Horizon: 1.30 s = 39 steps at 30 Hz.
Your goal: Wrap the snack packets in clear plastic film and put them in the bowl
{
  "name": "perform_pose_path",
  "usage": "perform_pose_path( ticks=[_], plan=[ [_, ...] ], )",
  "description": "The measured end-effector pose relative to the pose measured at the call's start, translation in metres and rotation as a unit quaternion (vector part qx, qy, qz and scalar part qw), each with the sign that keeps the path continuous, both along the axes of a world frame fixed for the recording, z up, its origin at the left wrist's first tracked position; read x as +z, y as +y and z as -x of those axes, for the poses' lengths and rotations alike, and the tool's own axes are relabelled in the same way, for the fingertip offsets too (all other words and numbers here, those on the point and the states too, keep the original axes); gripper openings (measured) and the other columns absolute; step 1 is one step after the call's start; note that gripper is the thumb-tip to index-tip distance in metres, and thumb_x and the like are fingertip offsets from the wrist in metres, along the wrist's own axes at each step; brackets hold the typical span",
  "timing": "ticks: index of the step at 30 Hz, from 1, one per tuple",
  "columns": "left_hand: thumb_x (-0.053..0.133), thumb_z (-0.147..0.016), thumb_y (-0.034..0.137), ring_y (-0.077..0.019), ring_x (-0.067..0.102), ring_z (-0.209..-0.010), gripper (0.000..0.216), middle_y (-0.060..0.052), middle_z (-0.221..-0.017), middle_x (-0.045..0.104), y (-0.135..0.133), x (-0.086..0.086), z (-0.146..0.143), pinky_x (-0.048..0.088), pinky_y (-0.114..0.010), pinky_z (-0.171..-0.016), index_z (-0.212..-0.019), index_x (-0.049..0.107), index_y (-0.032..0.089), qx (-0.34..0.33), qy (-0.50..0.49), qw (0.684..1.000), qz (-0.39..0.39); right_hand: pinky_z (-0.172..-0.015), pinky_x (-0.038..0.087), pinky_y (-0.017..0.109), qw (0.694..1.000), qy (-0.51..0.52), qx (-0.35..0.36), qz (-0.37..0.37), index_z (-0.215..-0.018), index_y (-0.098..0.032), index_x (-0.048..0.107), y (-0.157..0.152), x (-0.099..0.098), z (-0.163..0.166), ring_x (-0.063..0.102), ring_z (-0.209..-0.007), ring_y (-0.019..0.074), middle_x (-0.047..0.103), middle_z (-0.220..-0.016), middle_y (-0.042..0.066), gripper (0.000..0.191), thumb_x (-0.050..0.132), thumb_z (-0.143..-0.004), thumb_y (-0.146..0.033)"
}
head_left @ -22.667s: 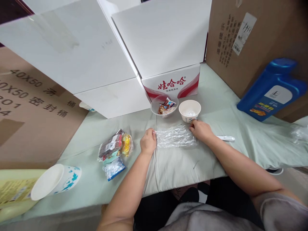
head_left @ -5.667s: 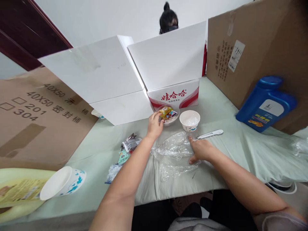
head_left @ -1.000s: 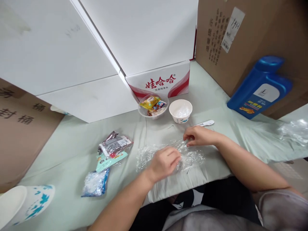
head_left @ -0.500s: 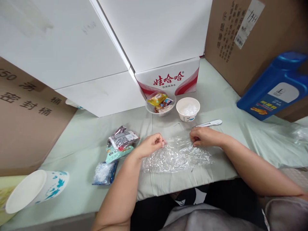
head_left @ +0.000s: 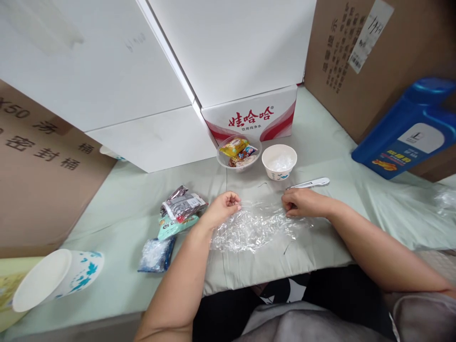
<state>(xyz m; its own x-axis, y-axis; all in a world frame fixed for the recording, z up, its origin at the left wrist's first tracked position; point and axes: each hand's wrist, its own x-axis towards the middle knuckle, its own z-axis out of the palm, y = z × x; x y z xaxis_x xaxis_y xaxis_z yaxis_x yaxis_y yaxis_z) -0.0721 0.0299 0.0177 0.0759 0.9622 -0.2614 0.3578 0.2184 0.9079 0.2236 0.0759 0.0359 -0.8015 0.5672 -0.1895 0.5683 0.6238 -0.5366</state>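
Note:
A crumpled sheet of clear plastic wrap (head_left: 254, 228) lies on the pale green cloth before me. My left hand (head_left: 223, 209) pinches its far left corner with closed fingers. My right hand (head_left: 301, 203) pinches the far right corner in the same way. Behind the wrap stand a clear bowl of wrapped snacks (head_left: 238, 152) and a white paper bowl (head_left: 280, 162). A white pen-like tool (head_left: 309, 183) lies just past my right hand.
Snack packets (head_left: 180, 211) and a small blue-edged bag (head_left: 155, 254) lie left of the wrap. A paper cup (head_left: 57, 280) lies on its side at the near left. White boxes (head_left: 249, 114) and brown cardboard (head_left: 359, 61) wall the back; a blue jug (head_left: 409, 130) leans right.
Over the last second my left hand moved from the near edge of the wrap up to its far left corner and pinched it. My right hand stayed on the far right corner.

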Motion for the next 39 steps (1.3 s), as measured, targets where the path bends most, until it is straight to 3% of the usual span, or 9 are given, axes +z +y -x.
perform_pose_path(
  ticks=[3, 6, 12, 15, 17, 20, 27, 34, 39],
  plan=[
    [0.065, -0.065, 0.018, -0.0118, 0.049, -0.063, 0.015, 0.004, -0.069, 0.053, -0.001, -0.003, 0.001, 0.036, -0.024, -0.059, -0.080, 0.064, 0.019, -0.020, 0.177, 0.982, -0.055, -0.065, 0.034, 0.025, 1.000, -0.007, -0.001, 0.003, -0.069, -0.019, 0.054, 0.000, 0.002, 0.001, 0.052, -0.076, 0.0154, 0.056, -0.077, 0.001, 0.013, 0.065, -0.073, -0.013],
    [0.064, -0.070, 0.017, -0.0134, 0.051, -0.062, 0.014, 0.004, -0.068, 0.053, -0.003, -0.001, 0.002, 0.038, -0.025, -0.058, -0.084, 0.065, 0.021, -0.049, 0.271, 0.959, -0.062, -0.065, 0.034, 0.025, 1.000, -0.010, 0.001, 0.000, -0.069, -0.019, 0.054, 0.000, 0.003, 0.001, 0.052, -0.077, 0.0158, 0.057, -0.078, 0.002, 0.012, 0.064, -0.073, -0.013],
    [0.056, -0.077, 0.007, -0.0264, 0.057, -0.094, 0.021, -0.009, -0.094, 0.060, -0.008, 0.013, 0.003, 0.045, -0.038, -0.083, -0.092, 0.066, 0.018, 0.097, 0.464, 0.844, -0.250, -0.066, 0.036, 0.025, 1.000, -0.021, 0.001, -0.001, -0.070, -0.019, 0.055, -0.001, 0.005, 0.002, 0.052, -0.077, 0.0160, 0.057, -0.080, 0.002, 0.011, 0.064, -0.075, -0.015],
    [0.056, -0.080, 0.013, -0.0218, 0.059, -0.088, 0.015, -0.006, -0.092, 0.061, -0.011, 0.016, 0.000, 0.048, -0.034, -0.082, -0.091, 0.064, 0.019, 0.018, 0.380, 0.889, -0.255, -0.067, 0.037, 0.026, 1.000, -0.026, -0.002, 0.005, -0.073, -0.019, 0.057, -0.001, 0.006, 0.002, 0.054, -0.078, 0.0166, 0.059, -0.082, 0.003, 0.009, 0.065, -0.075, -0.016],
    [0.062, -0.078, 0.020, -0.0183, 0.059, -0.084, 0.012, -0.003, -0.091, 0.062, -0.012, 0.015, -0.002, 0.049, -0.030, -0.079, -0.090, 0.065, 0.020, -0.098, 0.301, 0.928, -0.198, -0.067, 0.037, 0.026, 1.000, -0.027, -0.007, 0.007, -0.081, -0.019, 0.059, 0.000, 0.005, 0.002, 0.055, -0.078, 0.0170, 0.061, -0.085, 0.003, 0.010, 0.066, -0.074, -0.017],
    [0.071, -0.070, 0.025, -0.0181, 0.058, -0.083, 0.012, -0.001, -0.086, 0.060, -0.011, 0.012, -0.004, 0.048, -0.029, -0.076, -0.079, 0.064, 0.021, -0.197, 0.246, 0.942, -0.116, -0.069, 0.040, 0.027, 0.999, -0.032, -0.016, 0.000, -0.097, -0.019, 0.061, 0.000, 0.003, -0.001, 0.057, -0.082, 0.0187, 0.062, -0.094, 0.005, 0.025, 0.069, -0.074, -0.023],
    [0.065, -0.073, 0.027, -0.0171, 0.059, -0.079, 0.017, -0.002, -0.081, 0.062, -0.013, 0.017, -0.003, 0.047, -0.029, -0.073, -0.070, 0.050, 0.020, -0.190, 0.062, 0.979, -0.027, -0.080, 0.045, 0.034, 0.999, -0.018, -0.021, -0.038, -0.112, -0.020, 0.061, -0.002, 0.004, -0.005, 0.059, -0.095, 0.0251, 0.058, -0.110, 0.010, 0.042, 0.073, -0.075, -0.035],
    [0.068, -0.076, 0.029, -0.0205, 0.067, -0.093, 0.026, -0.004, -0.089, 0.067, -0.015, 0.016, -0.004, 0.049, -0.032, -0.079, -0.073, 0.043, 0.021, -0.200, -0.039, 0.978, 0.042, -0.084, 0.044, 0.035, 0.994, 0.072, 0.023, -0.074, -0.084, -0.017, 0.064, -0.003, 0.007, -0.004, 0.054, -0.094, 0.0224, 0.057, -0.097, 0.009, 0.004, 0.063, -0.081, -0.020],
    [0.067, -0.076, 0.027, -0.0230, 0.067, -0.099, 0.027, -0.003, -0.085, 0.067, -0.016, 0.013, -0.005, 0.048, -0.032, -0.080, -0.073, 0.041, 0.022, -0.191, -0.020, 0.981, 0.040, -0.092, 0.041, 0.039, 0.983, 0.153, 0.051, -0.091, -0.075, -0.020, 0.060, -0.006, 0.017, -0.006, 0.051, -0.100, 0.0227, 0.061, -0.102, 0.008, 0.004, 0.061, -0.078, -0.017]
  ],
)
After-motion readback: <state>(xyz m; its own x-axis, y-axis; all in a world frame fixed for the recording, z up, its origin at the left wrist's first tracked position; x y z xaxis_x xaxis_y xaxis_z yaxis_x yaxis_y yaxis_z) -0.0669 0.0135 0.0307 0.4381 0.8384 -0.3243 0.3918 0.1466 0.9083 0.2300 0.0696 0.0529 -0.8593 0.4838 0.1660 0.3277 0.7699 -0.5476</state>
